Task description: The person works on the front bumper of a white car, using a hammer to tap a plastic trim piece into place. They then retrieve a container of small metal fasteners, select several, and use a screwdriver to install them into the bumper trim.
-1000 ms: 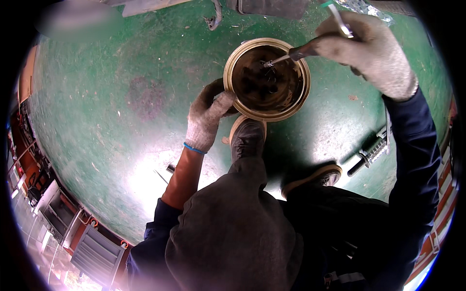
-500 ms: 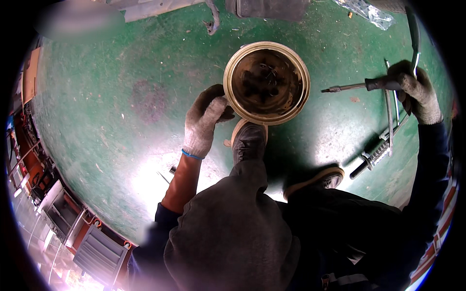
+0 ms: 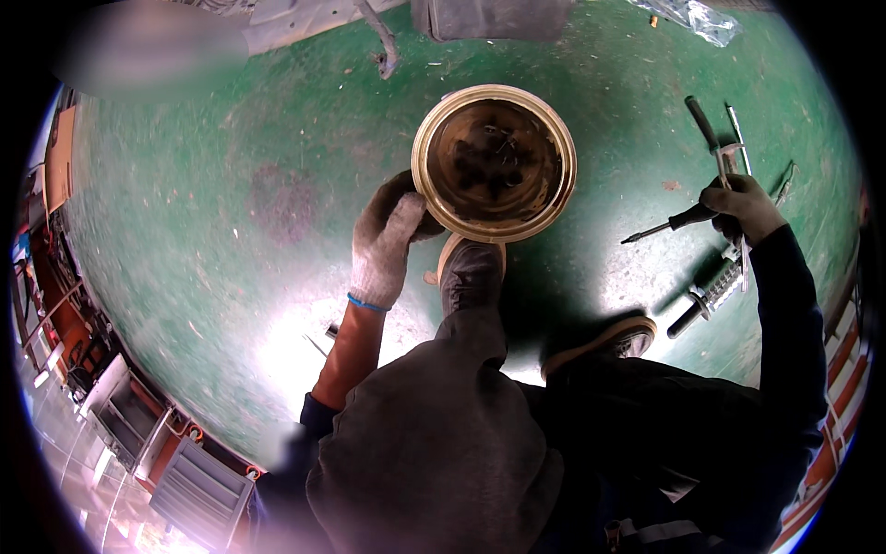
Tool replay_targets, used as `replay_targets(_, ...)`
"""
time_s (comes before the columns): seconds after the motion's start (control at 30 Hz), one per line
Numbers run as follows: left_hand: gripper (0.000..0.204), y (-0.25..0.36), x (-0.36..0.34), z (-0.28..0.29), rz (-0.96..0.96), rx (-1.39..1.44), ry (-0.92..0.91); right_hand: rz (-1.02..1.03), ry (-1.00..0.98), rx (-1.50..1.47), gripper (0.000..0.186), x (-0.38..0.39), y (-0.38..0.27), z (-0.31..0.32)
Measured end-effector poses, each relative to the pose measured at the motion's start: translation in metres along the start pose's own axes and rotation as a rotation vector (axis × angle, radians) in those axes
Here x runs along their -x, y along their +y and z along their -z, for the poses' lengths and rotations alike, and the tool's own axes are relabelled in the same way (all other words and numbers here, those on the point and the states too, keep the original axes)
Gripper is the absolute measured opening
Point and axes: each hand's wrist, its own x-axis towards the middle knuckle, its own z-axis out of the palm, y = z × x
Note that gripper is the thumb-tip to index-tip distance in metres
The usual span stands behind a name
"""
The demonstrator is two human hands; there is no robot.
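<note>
My left hand [image 3: 386, 235], in a light knit glove with dark fingers, grips the near left edge of a round metal can [image 3: 420, 175]. The can's mouth faces up, above my shoe; inside are brown walls, dark residue and small bits too unclear to name. At the right, my gloved right hand [image 3: 743, 205] is closed around a black-handled screwdriver [image 3: 690, 218], its tip pointing left. A second tool with a black handle [image 3: 701, 120] and a metal shank runs up from the same hand. Where its lower end lies is hard to make out.
On the green floor by my right hand lie a metal rod [image 3: 738, 138] and a spring-like tool with a black grip [image 3: 709, 291]. My shoes [image 3: 472, 277] stand below the can. A dark box-like object [image 3: 489, 18] and clear plastic [image 3: 706, 23] are at the far side.
My right hand has moved left and slightly down with the two tools, and the black-handled one has swung leftward. The can has shifted slightly left, and my left hand now grips its edge.
</note>
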Motion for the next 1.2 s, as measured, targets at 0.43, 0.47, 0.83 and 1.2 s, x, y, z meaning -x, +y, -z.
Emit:
replay_targets(0.43,0.069,-0.002,-0.001,0.001,-0.01,-0.068,0.021,-0.029,-0.006,0.071,0.037,-0.008,-0.016,-0.021)
replay_targets(0.47,0.068,-0.002,-0.001,0.001,-0.012,-0.069,0.024,-0.04,-0.013,0.074,0.037,-0.008,-0.016,-0.022)
replay_targets(0.83,0.065,0.004,-0.003,-0.004,-0.029,-0.104,0.043,-0.083,-0.009,0.108,0.038,-0.012,-0.014,-0.029)
replay_targets(1.2,0.064,0.005,-0.005,-0.005,-0.017,-0.096,0.048,-0.109,-0.015,0.12,0.037,-0.019,-0.018,-0.033)
